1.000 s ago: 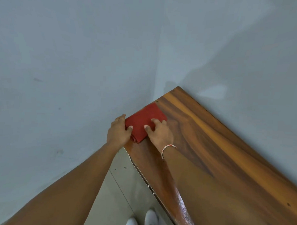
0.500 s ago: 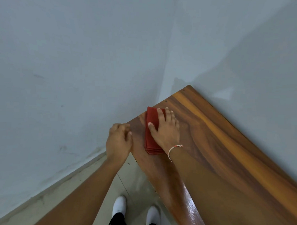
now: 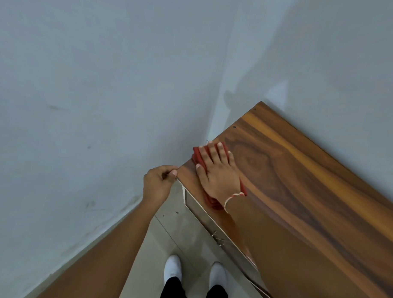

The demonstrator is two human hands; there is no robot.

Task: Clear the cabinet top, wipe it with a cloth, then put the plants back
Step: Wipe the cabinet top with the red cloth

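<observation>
A folded red cloth (image 3: 197, 155) lies on the glossy wooden cabinet top (image 3: 301, 179) near its left end. My right hand (image 3: 217, 172) presses flat on the cloth, fingers spread and pointing toward the wall, covering most of it. A red and white thread band circles that wrist. My left hand (image 3: 159, 183) is curled at the cabinet's near left corner, thumb and fingertips touching the edge, off the cloth. No plants are in view.
Grey walls (image 3: 104, 90) meet in a corner just behind the cabinet's left end. Below the top edge a cabinet door with metal handles (image 3: 217, 236) shows. My feet in white socks (image 3: 173, 268) stand on the pale tiled floor.
Both hands held the cloth flat at the left edge a second ago. The cloth got folded narrower, my left hand let go and moved to the corner, and my right hand now presses it alone.
</observation>
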